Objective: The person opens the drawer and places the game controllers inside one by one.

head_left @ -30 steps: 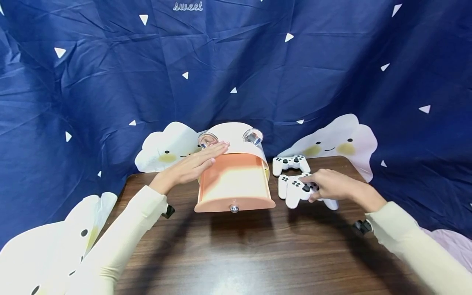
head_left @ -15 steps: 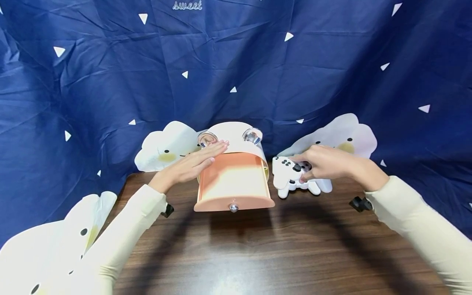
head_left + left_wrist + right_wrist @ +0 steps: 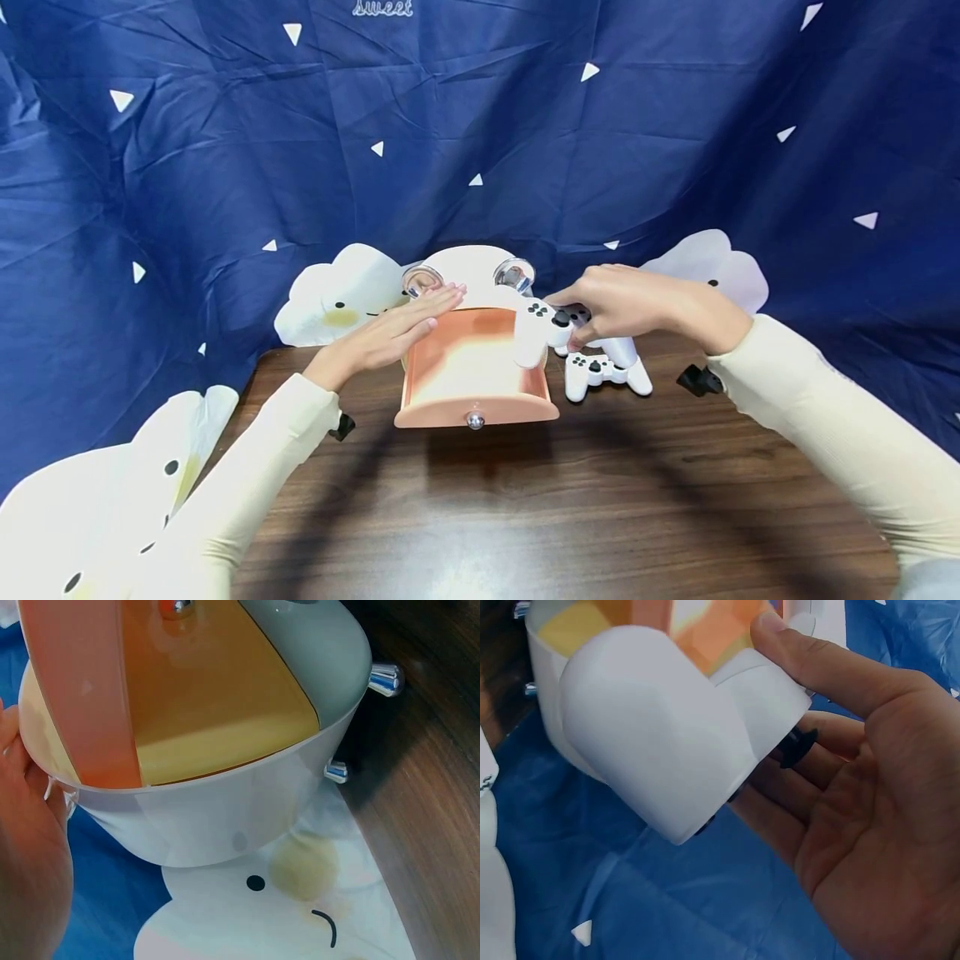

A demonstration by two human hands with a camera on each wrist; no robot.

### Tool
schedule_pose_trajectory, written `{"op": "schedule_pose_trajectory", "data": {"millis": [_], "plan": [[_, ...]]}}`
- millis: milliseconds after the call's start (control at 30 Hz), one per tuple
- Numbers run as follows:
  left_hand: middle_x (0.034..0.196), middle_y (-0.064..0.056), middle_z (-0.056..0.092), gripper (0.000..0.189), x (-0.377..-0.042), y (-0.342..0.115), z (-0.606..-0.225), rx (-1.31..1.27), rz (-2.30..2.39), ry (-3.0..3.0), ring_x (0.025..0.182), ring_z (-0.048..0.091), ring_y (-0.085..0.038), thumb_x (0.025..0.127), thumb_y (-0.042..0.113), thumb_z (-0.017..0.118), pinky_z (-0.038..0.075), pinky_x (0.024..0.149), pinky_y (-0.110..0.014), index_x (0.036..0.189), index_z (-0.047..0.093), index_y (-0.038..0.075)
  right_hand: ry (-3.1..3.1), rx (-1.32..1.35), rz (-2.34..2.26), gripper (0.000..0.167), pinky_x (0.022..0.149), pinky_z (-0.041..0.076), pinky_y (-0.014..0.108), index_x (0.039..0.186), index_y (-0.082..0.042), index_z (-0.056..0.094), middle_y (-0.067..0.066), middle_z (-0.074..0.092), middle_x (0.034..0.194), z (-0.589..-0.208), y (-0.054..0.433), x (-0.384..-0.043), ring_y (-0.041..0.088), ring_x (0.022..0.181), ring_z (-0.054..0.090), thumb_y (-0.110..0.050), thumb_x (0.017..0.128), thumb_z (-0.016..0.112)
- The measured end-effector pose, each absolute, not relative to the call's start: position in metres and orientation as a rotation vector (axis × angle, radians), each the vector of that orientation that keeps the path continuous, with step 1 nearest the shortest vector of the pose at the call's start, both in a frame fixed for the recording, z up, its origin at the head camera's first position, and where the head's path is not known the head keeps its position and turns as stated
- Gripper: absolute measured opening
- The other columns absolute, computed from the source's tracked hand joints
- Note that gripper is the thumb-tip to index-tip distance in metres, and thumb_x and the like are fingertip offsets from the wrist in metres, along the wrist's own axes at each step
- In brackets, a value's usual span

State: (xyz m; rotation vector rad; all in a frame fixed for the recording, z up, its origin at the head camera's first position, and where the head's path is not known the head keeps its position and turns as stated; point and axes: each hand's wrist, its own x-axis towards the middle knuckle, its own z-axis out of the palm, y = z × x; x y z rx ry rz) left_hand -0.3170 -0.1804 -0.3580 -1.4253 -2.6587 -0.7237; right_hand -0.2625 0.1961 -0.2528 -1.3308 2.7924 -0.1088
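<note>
My right hand (image 3: 637, 304) grips a white game controller (image 3: 534, 333) with black buttons and sticks, raised over the right side of an orange drawer (image 3: 476, 412). That drawer is pulled out of a rounded white cabinet (image 3: 472, 275) topped by two shiny round parts. In the right wrist view, the controller's smooth white handle (image 3: 652, 720) fills the middle, thumb on its edge. My left hand (image 3: 382, 337) rests with straight fingers on the cabinet's upper left front. The left wrist view shows the cabinet's white side (image 3: 225, 825) and a yellow drawer (image 3: 225, 727) below the orange one.
A second white controller (image 3: 607, 372) lies on the brown wooden table (image 3: 480, 500), right of the drawer. Behind hangs a blue cloth (image 3: 480, 125) with white triangles and cloud shapes. Small metal feet (image 3: 386, 679) stick out under the cabinet.
My right hand has lifted the controller from the table and carried it up and left, past the other controller to the open drawer. The left hand has stayed in place.
</note>
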Motion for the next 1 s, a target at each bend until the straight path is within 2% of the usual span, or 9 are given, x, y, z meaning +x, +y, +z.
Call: {"op": "schedule_pose_trajectory", "data": {"millis": [100,167,233,367,500,600,833,1000], "plan": [[0.177,0.013,0.022,0.055,-0.317,-0.18,-0.358,-1.422,-0.731,-2.651,0.166,0.018,-0.011,0.116,0.018,0.039,0.017,0.137,-0.042,0.17,0.031,0.022,2.791,-1.33,-0.064,0.054,0.07,0.05,0.039,0.136,-0.017,0.073,-0.011,0.055,0.068,-0.245,0.185,-0.265,0.006,0.062,0.047,-0.032,0.087,0.088],[0.177,0.012,0.022,0.055,-0.317,-0.18,-0.359,-1.424,-0.737,-2.648,0.166,0.017,-0.012,0.115,0.016,0.039,0.017,0.137,-0.042,0.17,0.032,0.021,2.785,-1.339,-0.051,0.049,0.068,0.049,0.038,0.131,-0.019,0.075,-0.012,0.054,0.066,-0.24,0.178,-0.266,0.007,0.061,0.046,-0.033,0.086,0.088],[0.178,0.012,0.022,0.055,-0.317,-0.18,-0.359,-1.423,-0.737,-2.65,0.166,0.017,-0.012,0.115,0.016,0.039,0.016,0.137,-0.041,0.17,0.031,0.022,2.778,-1.348,-0.041,0.038,0.064,0.045,0.036,0.119,-0.021,0.076,-0.011,0.049,0.064,-0.236,0.17,-0.267,0.008,0.059,0.044,-0.034,0.086,0.089],[0.178,0.012,0.022,0.056,-0.316,-0.18,-0.359,-1.418,-0.747,-2.652,0.166,0.018,-0.012,0.115,0.015,0.04,0.017,0.137,-0.043,0.17,0.031,0.023,2.772,-1.389,-0.022,0.033,0.063,0.045,0.037,0.111,-0.022,0.075,-0.011,0.049,0.065,-0.229,0.158,-0.269,0.01,0.061,0.046,-0.034,0.084,0.089],[0.177,0.012,0.023,0.057,-0.315,-0.179,-0.359,-1.411,-0.757,-2.648,0.166,0.019,-0.013,0.115,0.016,0.041,0.019,0.137,-0.045,0.17,0.03,0.026,2.75,-1.43,-0.008,0.027,0.059,0.04,0.034,0.097,-0.022,0.07,-0.01,0.046,0.066,-0.221,0.146,-0.27,0.011,0.061,0.043,-0.034,0.083,0.09],[0.178,0.011,0.023,0.057,-0.315,-0.179,-0.359,-1.404,-0.76,-2.653,0.166,0.019,-0.014,0.115,0.015,0.041,0.019,0.137,-0.045,0.17,0.029,0.027,2.736,-1.455,-0.003,0.029,0.057,0.034,0.032,0.086,-0.021,0.061,-0.009,0.04,0.066,-0.217,0.138,-0.272,0.011,0.06,0.039,-0.03,0.083,0.089],[0.178,0.003,0.023,0.053,-0.314,-0.18,-0.36,-1.368,-0.811,-2.684,0.167,0.018,-0.021,0.117,0.023,0.038,0.016,0.138,-0.042,0.169,0.032,0.019,2.698,-1.473,0.02,0.027,0.059,0.032,0.031,0.08,-0.019,0.061,-0.009,0.039,0.065,-0.214,0.119,-0.276,0.012,0.061,0.038,-0.026,0.082,0.087],[0.178,0.007,0.022,0.054,-0.315,-0.181,-0.361,-1.346,-0.825,-2.693,0.167,0.018,-0.017,0.118,0.032,0.035,0.018,0.137,-0.043,0.17,0.028,0.024,2.678,-1.453,0.082,0.027,0.063,0.038,0.033,0.081,-0.02,0.064,-0.008,0.048,0.067,-0.219,0.103,-0.277,0.014,0.065,0.046,-0.031,0.082,0.089]]}}
